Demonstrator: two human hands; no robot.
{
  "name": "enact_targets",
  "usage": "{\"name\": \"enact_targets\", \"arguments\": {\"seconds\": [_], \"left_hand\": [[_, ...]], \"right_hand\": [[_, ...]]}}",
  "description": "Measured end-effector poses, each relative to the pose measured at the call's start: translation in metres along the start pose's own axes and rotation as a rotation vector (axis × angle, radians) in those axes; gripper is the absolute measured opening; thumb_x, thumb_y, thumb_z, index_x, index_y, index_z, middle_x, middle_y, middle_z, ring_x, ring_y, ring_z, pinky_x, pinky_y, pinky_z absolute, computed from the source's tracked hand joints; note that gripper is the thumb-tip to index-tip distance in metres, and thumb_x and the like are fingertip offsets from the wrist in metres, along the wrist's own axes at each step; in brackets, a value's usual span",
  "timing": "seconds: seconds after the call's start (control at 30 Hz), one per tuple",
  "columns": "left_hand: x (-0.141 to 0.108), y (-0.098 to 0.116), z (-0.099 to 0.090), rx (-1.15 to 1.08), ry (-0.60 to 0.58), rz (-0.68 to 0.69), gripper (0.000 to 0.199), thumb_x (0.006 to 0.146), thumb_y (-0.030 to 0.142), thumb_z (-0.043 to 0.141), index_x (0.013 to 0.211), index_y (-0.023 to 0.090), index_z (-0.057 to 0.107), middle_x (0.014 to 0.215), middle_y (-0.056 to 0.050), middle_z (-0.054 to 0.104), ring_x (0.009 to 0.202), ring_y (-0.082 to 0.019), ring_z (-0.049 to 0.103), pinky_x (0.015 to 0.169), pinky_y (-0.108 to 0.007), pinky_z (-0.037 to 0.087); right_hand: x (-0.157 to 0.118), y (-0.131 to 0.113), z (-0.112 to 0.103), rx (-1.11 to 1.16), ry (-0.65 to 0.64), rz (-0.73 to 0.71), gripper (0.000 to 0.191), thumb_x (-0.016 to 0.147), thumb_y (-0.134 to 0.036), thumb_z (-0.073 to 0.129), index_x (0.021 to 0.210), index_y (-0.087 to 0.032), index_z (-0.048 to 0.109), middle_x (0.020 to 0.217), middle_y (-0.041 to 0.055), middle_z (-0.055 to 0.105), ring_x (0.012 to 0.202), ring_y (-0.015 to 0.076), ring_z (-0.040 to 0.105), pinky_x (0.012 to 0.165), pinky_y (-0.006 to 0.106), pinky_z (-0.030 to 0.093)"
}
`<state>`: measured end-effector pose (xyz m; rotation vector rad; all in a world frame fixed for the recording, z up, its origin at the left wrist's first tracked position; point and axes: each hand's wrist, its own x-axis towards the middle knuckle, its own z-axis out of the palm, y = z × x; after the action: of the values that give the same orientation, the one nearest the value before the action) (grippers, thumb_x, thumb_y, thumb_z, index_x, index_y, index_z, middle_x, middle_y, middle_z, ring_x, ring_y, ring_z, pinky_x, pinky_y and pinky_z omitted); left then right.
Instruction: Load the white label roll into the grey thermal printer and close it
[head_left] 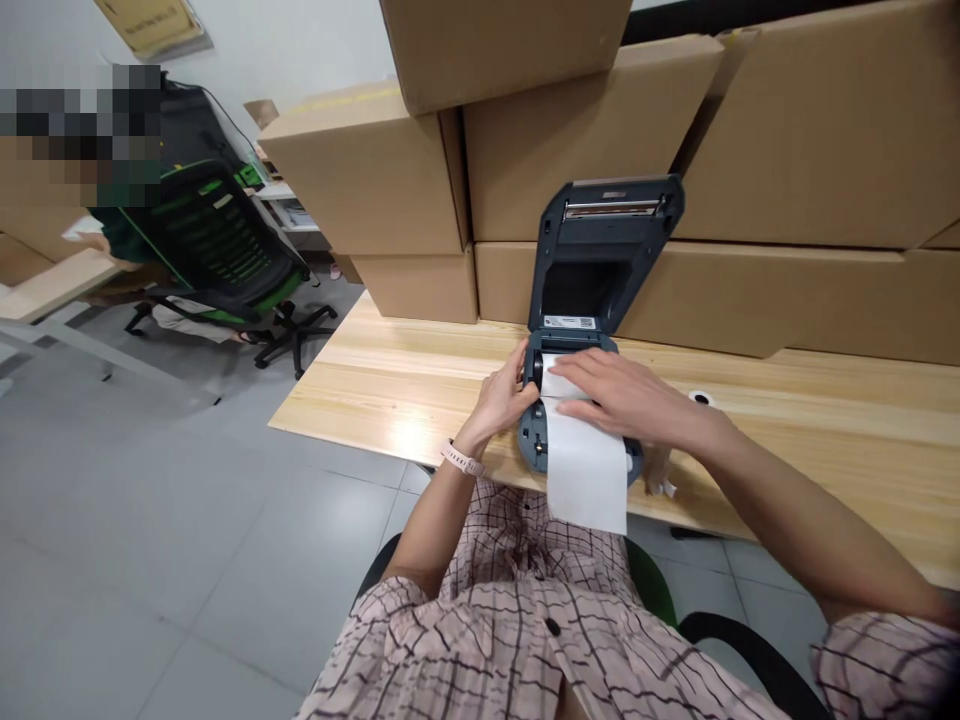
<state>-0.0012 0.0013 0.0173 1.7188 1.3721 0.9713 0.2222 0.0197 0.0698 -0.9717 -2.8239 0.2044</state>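
A dark grey label printer stands at the front edge of the wooden table, its lid swung up and back. Inside sits a roll of white label paper, and a loose strip of it runs out over the front and hangs past the table edge. My left hand grips the printer's left side, thumb on the rim and fingers behind. My right hand lies across the paper roll with fingers stretched out, hiding the roll's right part.
Brown cardboard boxes are stacked along the back of the table. Right of the printer, a small white roll is partly behind my right forearm. At the left, a person sits on a green and black office chair by another desk.
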Motion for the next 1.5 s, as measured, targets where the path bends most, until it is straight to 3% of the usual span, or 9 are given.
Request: {"name": "enact_targets", "arguments": {"seconds": [0.23, 0.53, 0.8, 0.93, 1.03, 1.13, 1.27, 1.37, 1.5], "left_hand": [[-0.002, 0.009, 0.000, 0.008, 0.012, -0.023, 0.084, 0.084, 0.020, 0.054, 0.167, 0.025, 0.038, 0.145, -0.007, 0.071, 0.114, -0.026, 0.073, 0.100, -0.038, 0.054], [-0.001, -0.002, 0.003, -0.063, 0.041, -0.021, 0.081, 0.086, 0.020, 0.056, 0.166, 0.023, 0.040, 0.155, -0.010, 0.065, 0.131, -0.030, 0.068, 0.116, -0.046, 0.049], [-0.025, 0.005, 0.021, -0.413, 0.097, -0.151, 0.081, 0.098, 0.036, 0.061, 0.169, 0.023, 0.026, 0.177, -0.014, 0.033, 0.165, -0.029, 0.033, 0.133, -0.047, 0.032], [-0.072, 0.023, 0.036, -0.483, 0.124, -0.196, 0.103, 0.089, 0.042, 0.078, 0.171, 0.029, 0.017, 0.182, -0.009, 0.019, 0.169, -0.031, 0.019, 0.138, -0.048, 0.021], [-0.094, 0.028, 0.039, -0.529, 0.102, -0.275, 0.114, 0.085, 0.044, 0.083, 0.173, 0.030, 0.011, 0.183, -0.010, 0.016, 0.168, -0.033, 0.023, 0.137, -0.051, 0.024], [-0.098, 0.029, 0.036, -0.555, 0.088, -0.301, 0.119, 0.083, 0.045, 0.085, 0.173, 0.032, 0.009, 0.183, -0.010, 0.014, 0.168, -0.034, 0.021, 0.135, -0.052, 0.029], [-0.095, 0.031, 0.030, -0.569, 0.057, -0.306, 0.124, 0.081, 0.045, 0.088, 0.173, 0.034, 0.006, 0.183, -0.011, 0.013, 0.168, -0.036, 0.021, 0.133, -0.053, 0.034], [-0.095, 0.032, 0.027, -0.541, 0.031, -0.314, 0.125, 0.081, 0.046, 0.088, 0.173, 0.036, 0.004, 0.183, -0.010, 0.011, 0.169, -0.035, 0.017, 0.133, -0.051, 0.034], [-0.098, 0.032, 0.027, -0.512, 0.033, -0.328, 0.126, 0.081, 0.046, 0.089, 0.173, 0.035, 0.004, 0.184, -0.008, 0.007, 0.169, -0.036, 0.015, 0.133, -0.051, 0.033]], "right_hand": [[-0.074, -0.051, 0.030, -0.043, 0.211, -0.039, 0.052, 0.112, -0.051, 0.041, 0.143, -0.017, 0.066, 0.154, 0.0152, 0.064, 0.143, 0.0361, 0.061, 0.109, 0.057, 0.060], [-0.075, -0.070, 0.052, -0.016, 0.357, 0.034, 0.045, 0.111, -0.045, 0.049, 0.138, -0.014, 0.067, 0.154, 0.0168, 0.064, 0.145, 0.0344, 0.060, 0.113, 0.055, 0.059], [-0.080, -0.075, 0.057, 0.101, 0.326, 0.090, 0.048, 0.109, -0.046, 0.052, 0.143, -0.016, 0.066, 0.159, 0.0160, 0.059, 0.149, 0.0346, 0.056, 0.119, 0.059, 0.054], [-0.083, -0.054, 0.032, 0.342, 0.288, 0.032, 0.040, 0.107, -0.052, 0.054, 0.137, -0.031, 0.073, 0.148, 0.0055, 0.070, 0.139, 0.0310, 0.066, 0.115, 0.055, 0.058], [-0.062, -0.009, -0.007, 0.509, 0.678, 0.201, 0.030, 0.105, -0.055, 0.058, 0.118, -0.038, 0.079, 0.125, -0.0016, 0.081, 0.122, 0.0283, 0.076, 0.112, 0.050, 0.059], [-0.011, 0.050, -0.048, 0.535, 0.979, 0.440, 0.051, 0.110, -0.051, 0.046, 0.149, -0.020, 0.058, 0.156, 0.0140, 0.062, 0.147, 0.0294, 0.057, 0.123, 0.049, 0.044], [0.058, 0.099, -0.084, 0.948, 0.802, 0.491, 0.088, 0.106, -0.045, -0.017, 0.158, 0.000, 0.037, 0.159, 0.0180, 0.055, 0.144, 0.0277, 0.055, 0.108, 0.038, 0.048], [0.068, 0.091, -0.084, 1.018, 0.744, 0.431, 0.097, 0.104, -0.059, -0.017, 0.151, -0.002, 0.046, 0.151, 0.0125, 0.063, 0.142, 0.0260, 0.057, 0.113, 0.035, 0.046], [0.024, 0.040, -0.049, 0.851, 0.798, 0.347, 0.085, 0.109, -0.069, 0.000, 0.140, -0.016, 0.058, 0.143, 0.0067, 0.070, 0.137, 0.0232, 0.061, 0.123, 0.042, 0.044]]}}
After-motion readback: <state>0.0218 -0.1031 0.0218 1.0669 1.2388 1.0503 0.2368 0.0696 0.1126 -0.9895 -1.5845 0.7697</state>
